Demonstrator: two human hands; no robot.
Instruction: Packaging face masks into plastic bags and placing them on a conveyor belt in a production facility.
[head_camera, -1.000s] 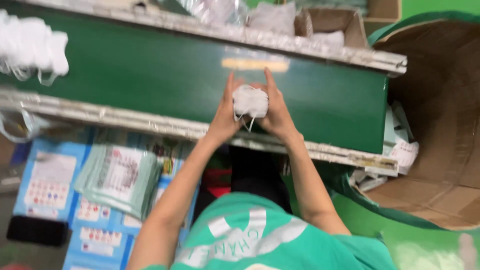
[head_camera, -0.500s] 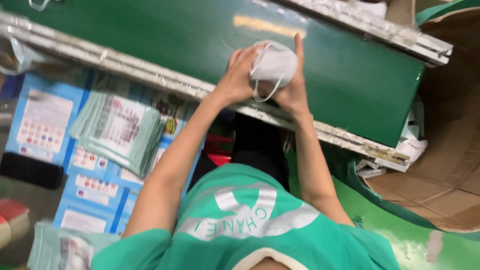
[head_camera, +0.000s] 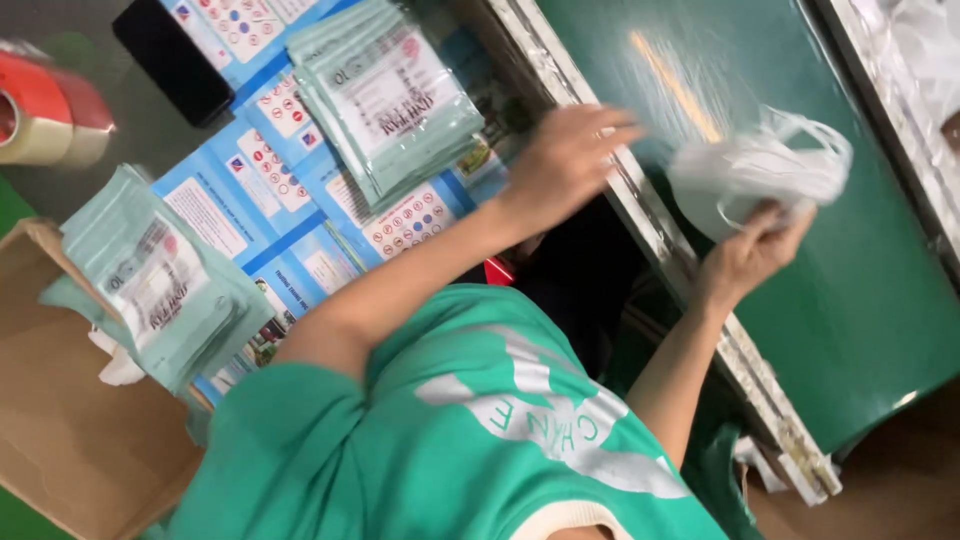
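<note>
My right hand (head_camera: 752, 252) is shut on a stack of white face masks (head_camera: 760, 172) with loose ear loops, held just above the green conveyor belt (head_camera: 860, 300). My left hand (head_camera: 565, 160) is off the masks, fingers apart and blurred, over the belt's metal rail (head_camera: 668, 232). It holds nothing. The nearest thing to its left is a pile of pale green printed pouches (head_camera: 392, 95). My green shirt (head_camera: 450, 440) fills the lower middle of the view.
A second pile of green pouches (head_camera: 160, 285) rests on the edge of a cardboard box (head_camera: 70, 440) at the lower left. Blue printed sheets (head_camera: 265, 165) cover the table. A black phone (head_camera: 170, 55) and tape rolls (head_camera: 45, 110) lie at the upper left.
Both hands held the masks together over the belt before. My left hand has let go and swung left toward the pouches; the right hand keeps the masks. The view has turned.
</note>
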